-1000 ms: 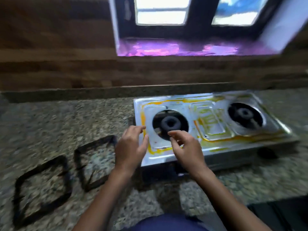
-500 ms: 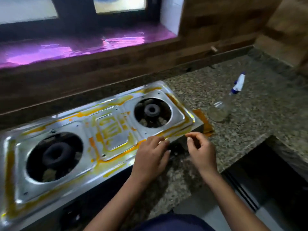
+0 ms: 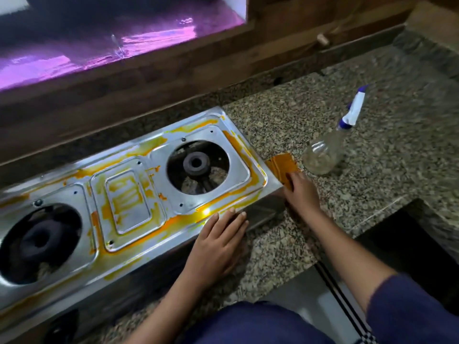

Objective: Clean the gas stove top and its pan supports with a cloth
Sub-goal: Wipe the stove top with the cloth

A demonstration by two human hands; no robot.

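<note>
The steel two-burner gas stove top (image 3: 129, 202) is smeared with orange stains around both burner openings and the centre panel. A folded orange cloth (image 3: 280, 165) lies flat on the granite counter against the stove's right end. My right hand (image 3: 301, 192) covers the cloth's near end; its fingertips are hidden, so a grip on the cloth does not show. My left hand (image 3: 218, 242) rests with straight fingers on the stove's front right edge. No pan supports are in view.
A clear spray bottle (image 3: 325, 155) with a blue and white nozzle stands on the counter (image 3: 372, 170) just right of the cloth. A wooden wall and a purple-lit window sill run behind the stove. The counter drops off at the front right.
The view has swung right, away from the pan supports on the left counter. My right hand moved forward onto the orange cloth. My left hand settled on the stove's front edge.
</note>
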